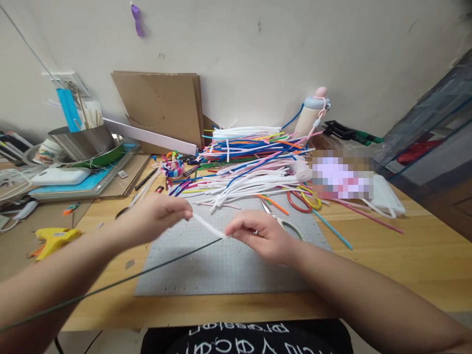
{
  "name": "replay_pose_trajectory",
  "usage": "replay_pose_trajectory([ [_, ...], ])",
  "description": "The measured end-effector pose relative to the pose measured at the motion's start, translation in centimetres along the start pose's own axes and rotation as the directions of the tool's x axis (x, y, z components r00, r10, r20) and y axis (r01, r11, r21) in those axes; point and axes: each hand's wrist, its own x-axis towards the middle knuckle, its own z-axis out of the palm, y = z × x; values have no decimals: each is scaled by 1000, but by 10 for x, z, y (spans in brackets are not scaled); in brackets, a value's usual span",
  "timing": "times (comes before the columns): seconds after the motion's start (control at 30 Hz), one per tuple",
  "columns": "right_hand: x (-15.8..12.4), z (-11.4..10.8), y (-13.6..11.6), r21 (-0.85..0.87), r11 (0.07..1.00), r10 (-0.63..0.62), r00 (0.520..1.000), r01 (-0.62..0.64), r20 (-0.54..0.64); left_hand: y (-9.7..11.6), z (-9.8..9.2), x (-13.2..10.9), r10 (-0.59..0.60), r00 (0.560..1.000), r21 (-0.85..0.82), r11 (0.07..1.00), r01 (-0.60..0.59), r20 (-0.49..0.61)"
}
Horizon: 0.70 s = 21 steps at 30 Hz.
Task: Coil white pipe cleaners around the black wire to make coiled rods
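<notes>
Above the grey cutting mat (177, 275), a short white pipe cleaner (207, 225) stretches between my two hands. My left hand (164, 211) pinches its upper left end. At the lower right end, the fingertips of my right hand (258, 233) are closed on it. A long dark green stem (147, 271) runs from that end down to the lower left, passing in front of my left forearm. Whether the stem is fastened to the white piece cannot be made out. Scissors (291, 228) lie partly hidden behind my right hand.
Behind the mat lies a heap of coloured and white pipe cleaners (254, 177). A yellow glue gun (57, 238) rests at left, near a metal pot (83, 142). Cardboard sheets (158, 110) lean on the wall, and a bottle (309, 115) stands at the back right.
</notes>
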Motion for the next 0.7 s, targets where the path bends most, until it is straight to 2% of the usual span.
replay_pose_trajectory([
  [0.07,-2,4,-1,36,996,80,994,-78,-73,10,36,0,-92,994,-143,985,100,59],
  [0.13,-5,8,1,-44,995,78,987,-85,-143,30,72,-5,-109,992,-234,964,122,68],
  [0.2,-7,10,4,-256,967,-29,987,-13,-158,52,96,-14,-50,995,-286,955,74,90],
  [0.27,-9,11,7,-508,858,-145,985,78,-92,71,103,-23,-14,996,-303,952,39,84],
  [0.3,-10,11,8,-606,789,-172,984,105,-53,78,99,-28,15,997,-281,960,7,74],
  [0.37,-10,10,11,-723,683,-166,986,106,-12,82,80,-35,63,998,-165,984,-61,7],
  [0.47,-8,6,13,-748,658,-126,992,86,3,68,31,-37,137,974,104,987,-119,-180],
  [0.53,-5,2,12,-669,733,-126,991,124,46,48,-3,-32,213,957,235,958,-165,-197],
  [0.6,-1,-1,8,-489,856,-134,986,168,103,27,-26,-22,305,948,314,912,-262,-94],
  [0.67,2,-4,1,-257,953,-135,984,160,112,10,-31,-10,281,959,263,928,-263,-35],
  [0.7,2,-4,-2,-153,978,-128,988,139,81,5,-26,-5,223,974,196,957,-213,-34],
])
